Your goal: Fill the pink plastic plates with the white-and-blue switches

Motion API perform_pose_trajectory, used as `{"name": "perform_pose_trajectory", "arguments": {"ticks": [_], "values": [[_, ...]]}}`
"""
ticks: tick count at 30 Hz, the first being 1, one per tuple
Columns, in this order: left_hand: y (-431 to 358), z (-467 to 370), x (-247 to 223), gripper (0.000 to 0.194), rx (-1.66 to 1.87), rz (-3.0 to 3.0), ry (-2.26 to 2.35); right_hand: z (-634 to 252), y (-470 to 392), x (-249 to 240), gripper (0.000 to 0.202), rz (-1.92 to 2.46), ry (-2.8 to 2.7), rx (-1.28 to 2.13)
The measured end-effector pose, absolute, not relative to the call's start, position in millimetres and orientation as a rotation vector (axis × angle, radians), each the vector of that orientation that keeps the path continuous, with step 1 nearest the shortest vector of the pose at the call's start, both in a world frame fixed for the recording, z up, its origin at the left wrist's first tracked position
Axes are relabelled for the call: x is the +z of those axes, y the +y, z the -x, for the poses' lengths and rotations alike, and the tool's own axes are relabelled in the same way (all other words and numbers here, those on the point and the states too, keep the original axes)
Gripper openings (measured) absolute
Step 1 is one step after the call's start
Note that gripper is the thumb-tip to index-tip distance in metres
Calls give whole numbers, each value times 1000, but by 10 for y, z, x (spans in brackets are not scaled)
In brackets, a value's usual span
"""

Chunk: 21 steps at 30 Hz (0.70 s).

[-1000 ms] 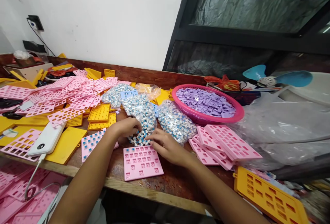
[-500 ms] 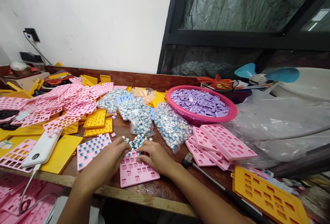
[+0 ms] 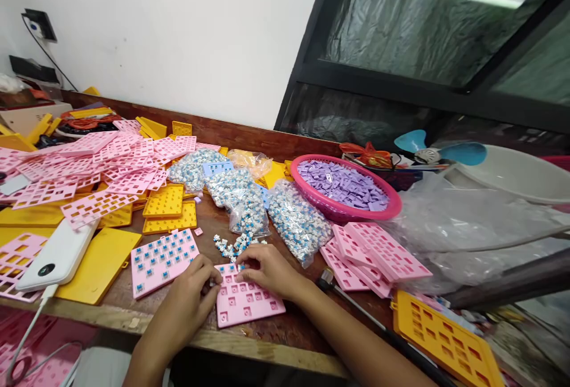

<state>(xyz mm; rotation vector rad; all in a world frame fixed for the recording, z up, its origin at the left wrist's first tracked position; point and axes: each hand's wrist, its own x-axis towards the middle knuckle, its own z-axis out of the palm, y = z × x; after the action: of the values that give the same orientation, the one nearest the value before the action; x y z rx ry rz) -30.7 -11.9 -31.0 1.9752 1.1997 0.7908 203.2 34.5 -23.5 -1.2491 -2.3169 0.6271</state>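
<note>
In front of me on the table lies a pink plate (image 3: 249, 303) with rows of square sockets, a few along its far edge filled with blue-and-white key switches. My right hand (image 3: 269, 269) rests over its far edge, thumb and forefinger pinched at a key switch (image 3: 241, 267) mostly covered by the fingers. At the plate's left edge my left hand (image 3: 193, 289) is curled closed; whatever its fingertips hold is hidden. Loose key switches (image 3: 232, 248) are heaped just beyond the plate. Left of it, a second pink plate (image 3: 155, 283) carries several seated switches.
Clear bags of switches (image 3: 298, 218) lie behind, beside a pink basket (image 3: 396, 206) of purple pieces. Pink plates (image 3: 383, 247), a black-handled tool (image 3: 369, 316) and a yellow plate (image 3: 445, 339) are at right. A white power bank (image 3: 62, 253) and pink frames (image 3: 102, 161) are at left.
My left hand has drawn back from the far edge toward the plate's left side. My right hand stays at the far edge. The view has tilted and shifted slightly.
</note>
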Motion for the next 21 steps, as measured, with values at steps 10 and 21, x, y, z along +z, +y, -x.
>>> {"name": "perform_pose_trajectory", "arguments": {"ticks": [10,21], "values": [[-161,263,-420,20,960,-2004,1178,-2101,322,-218,13,1179,-2267,765],[-171,207,-407,23,905,-2019,1312,-1989,287,-364,9,1165,-2165,631]]}}
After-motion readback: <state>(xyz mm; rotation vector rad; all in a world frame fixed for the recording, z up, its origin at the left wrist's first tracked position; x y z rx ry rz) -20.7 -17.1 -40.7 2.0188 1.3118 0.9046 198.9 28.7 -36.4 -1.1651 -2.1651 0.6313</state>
